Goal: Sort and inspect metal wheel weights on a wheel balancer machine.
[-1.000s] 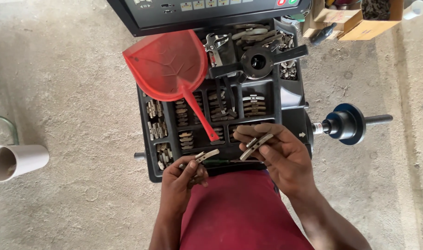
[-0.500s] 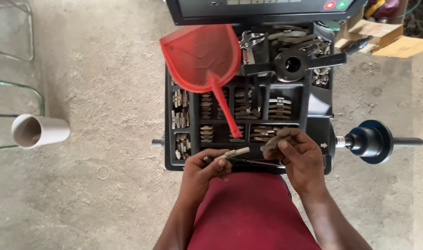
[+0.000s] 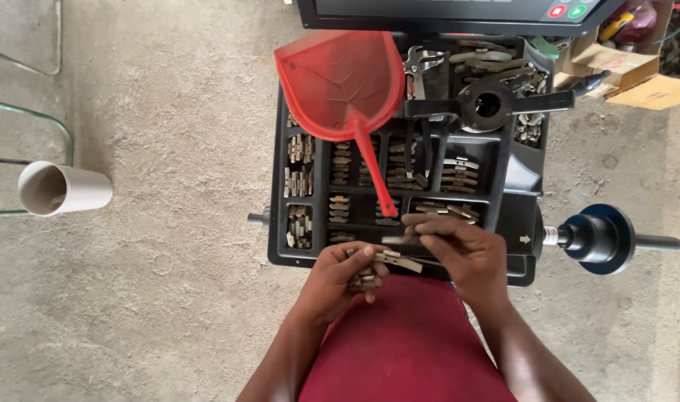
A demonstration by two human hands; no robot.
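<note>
Down at the near edge of the black compartment tray (image 3: 280, 223), the left hand (image 3: 340, 279) is curled around a small grey metal clip weight (image 3: 399, 259), and the right hand (image 3: 466, 249) pinches another weight (image 3: 399, 240) just above it. Beyond both grips, a red dustpan (image 3: 344, 78) lies across the compartments, its handle pointing at the fingers. A white pipe piece (image 3: 61, 188) lies well left.

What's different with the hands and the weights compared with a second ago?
The right hand has moved left and closed in on the left hand, so their small metal weights now nearly meet over the black tray's front edge. Each hand still grips its piece. The red scoop has stayed resting on the tray.
</note>
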